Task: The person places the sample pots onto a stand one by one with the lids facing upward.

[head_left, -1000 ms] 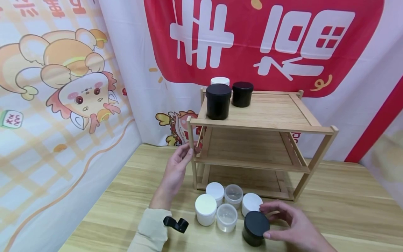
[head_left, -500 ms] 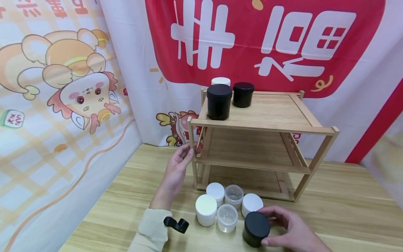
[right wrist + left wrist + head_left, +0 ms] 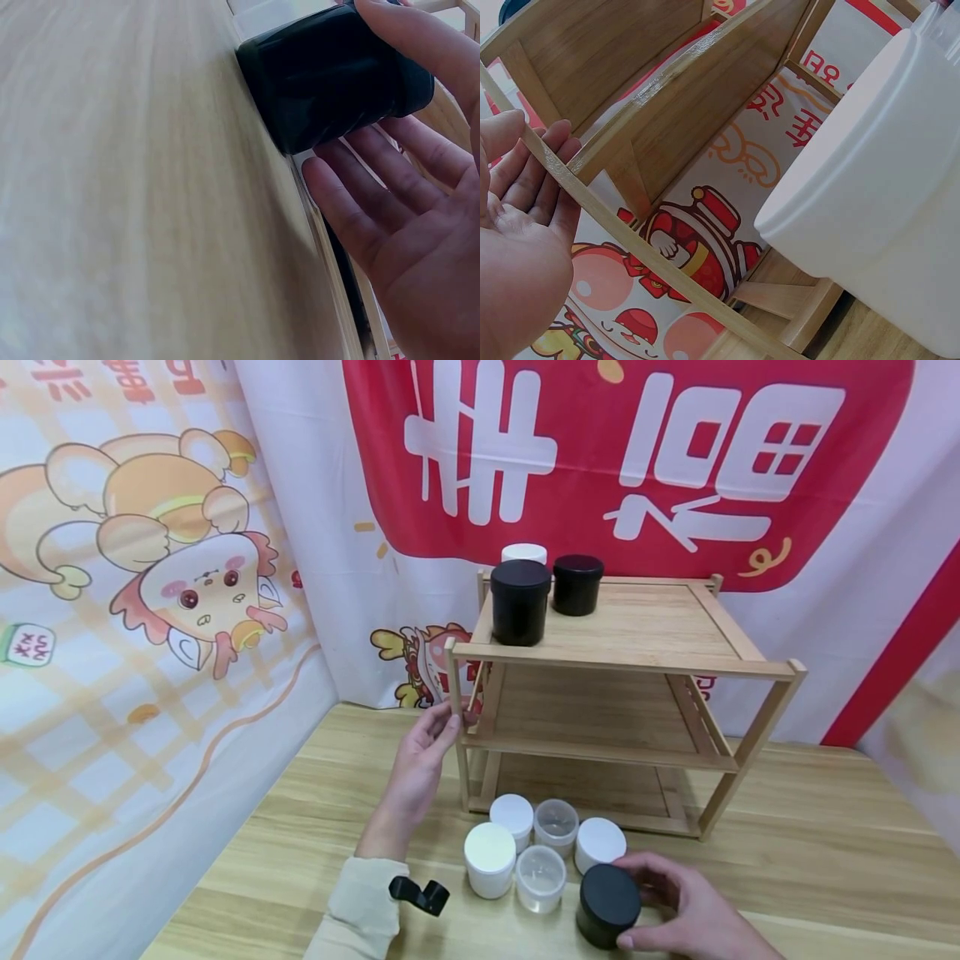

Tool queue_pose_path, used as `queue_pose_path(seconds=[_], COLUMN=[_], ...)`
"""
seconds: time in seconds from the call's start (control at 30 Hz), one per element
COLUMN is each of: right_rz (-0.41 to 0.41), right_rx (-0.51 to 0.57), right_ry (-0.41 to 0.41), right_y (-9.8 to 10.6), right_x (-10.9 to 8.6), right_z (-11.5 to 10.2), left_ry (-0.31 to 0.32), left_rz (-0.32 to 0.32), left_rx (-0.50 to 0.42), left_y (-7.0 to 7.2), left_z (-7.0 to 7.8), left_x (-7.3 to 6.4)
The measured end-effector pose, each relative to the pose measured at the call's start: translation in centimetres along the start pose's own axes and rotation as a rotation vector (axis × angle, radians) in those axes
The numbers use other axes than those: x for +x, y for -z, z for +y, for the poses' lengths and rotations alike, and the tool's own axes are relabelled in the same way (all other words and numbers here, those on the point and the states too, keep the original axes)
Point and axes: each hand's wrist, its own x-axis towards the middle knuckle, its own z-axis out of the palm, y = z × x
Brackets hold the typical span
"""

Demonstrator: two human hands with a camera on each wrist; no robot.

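Observation:
My left hand (image 3: 418,768) holds the front left post of the three-tier wooden shelf (image 3: 637,643). In the left wrist view the thumb lies on one side of the slim post (image 3: 641,244) and the fingers reach behind it. My right hand (image 3: 693,906) grips a black lidded jar (image 3: 609,906) at the front of the table, thumb on its near side and fingers toward its far side. The right wrist view shows the black jar (image 3: 337,79) standing on the wood, its far side partly hidden by the thumb.
Left of the black jar stand several jars: white lidded ones, such as the tall white jar (image 3: 490,860), and two translucent ones, such as the clear jar (image 3: 541,878). The shelf's top bears a large black jar (image 3: 519,602), a smaller black jar (image 3: 577,585) and a white jar (image 3: 524,552).
My right thumb has slid from the black jar's right side toward its near side, and the hand has shifted slightly left. The left hand and the other jars stay in place.

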Motion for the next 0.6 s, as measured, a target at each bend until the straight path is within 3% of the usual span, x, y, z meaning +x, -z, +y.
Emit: queue_pose_path(seconds=[0.33,0.6], right_rz=[-0.031,-0.027], right_rx=[0.068,0.063], right_ry=[-0.077,-0.079], right_y=[0.25,0.29], right_x=[0.01,-0.08], right_z=[0.19,-0.01], left_ry=[-0.005,0.002], left_rz=[-0.002,-0.008], left_rx=[-0.005,0.002], left_y=[0.12,0.06], left_z=[-0.23,-0.06], left_x=[0.15,0.05])
